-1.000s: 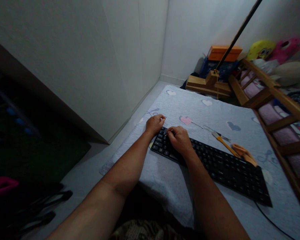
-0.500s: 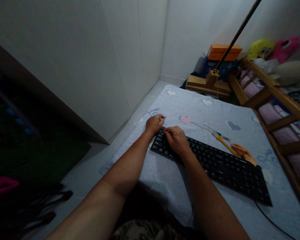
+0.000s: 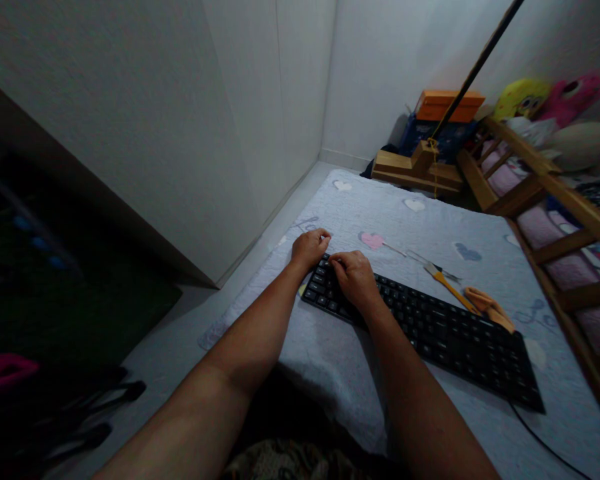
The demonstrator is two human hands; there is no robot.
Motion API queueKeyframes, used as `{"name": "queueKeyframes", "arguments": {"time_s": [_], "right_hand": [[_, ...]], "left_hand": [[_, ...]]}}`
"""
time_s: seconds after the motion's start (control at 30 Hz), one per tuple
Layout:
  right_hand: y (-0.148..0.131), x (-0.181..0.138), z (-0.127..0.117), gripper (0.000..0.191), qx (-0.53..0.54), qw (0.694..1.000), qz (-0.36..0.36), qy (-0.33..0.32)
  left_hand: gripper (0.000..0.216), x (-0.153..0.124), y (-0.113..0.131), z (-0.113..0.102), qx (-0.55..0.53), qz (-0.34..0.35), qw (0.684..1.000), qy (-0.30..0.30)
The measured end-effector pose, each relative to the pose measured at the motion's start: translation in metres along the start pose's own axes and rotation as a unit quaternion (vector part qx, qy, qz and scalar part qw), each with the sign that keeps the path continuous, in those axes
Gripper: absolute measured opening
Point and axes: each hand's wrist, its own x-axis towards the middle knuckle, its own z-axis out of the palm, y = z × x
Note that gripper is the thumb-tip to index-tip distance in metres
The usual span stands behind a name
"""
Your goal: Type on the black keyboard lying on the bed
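Note:
A black keyboard (image 3: 445,333) lies slanted across the cloth, its left end under my hands. My left hand (image 3: 309,248) rests by the keyboard's upper left corner, its fingers curled together past the edge; whatever they hold, if anything, is too small to make out. Over the left keys is my right hand (image 3: 356,275), thumb and fingers pinched together close to the key tops. Any small item in that pinch cannot be made out. Beyond the keyboard lie a flat brush with a yellow handle (image 3: 450,288), thin metal tools (image 3: 394,250) and a folded orange-brown cloth (image 3: 489,308).
The keyboard cable (image 3: 545,440) trails to the lower right. A heart-patterned cover (image 3: 380,207) lies underneath. A pale cabinet (image 3: 240,133) stands at left, a wooden bed rail (image 3: 555,180) at right. Behind are a wooden stand (image 3: 415,170) with a pole and an orange box (image 3: 450,105).
My right hand has shifted very slightly over the left keys, still pinched. My left hand and the keyboard stay in place.

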Motion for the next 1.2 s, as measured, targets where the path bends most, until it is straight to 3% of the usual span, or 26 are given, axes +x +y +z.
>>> {"name": "queueKeyframes", "arguments": {"time_s": [1.2], "right_hand": [[-0.0057, 0.0078, 0.006, 0.023, -0.006, 1.0, 0.003, -0.019]], "left_hand": [[0.033, 0.0022, -0.0019, 0.0005, -0.055, 0.0, 0.998, 0.005]]}}
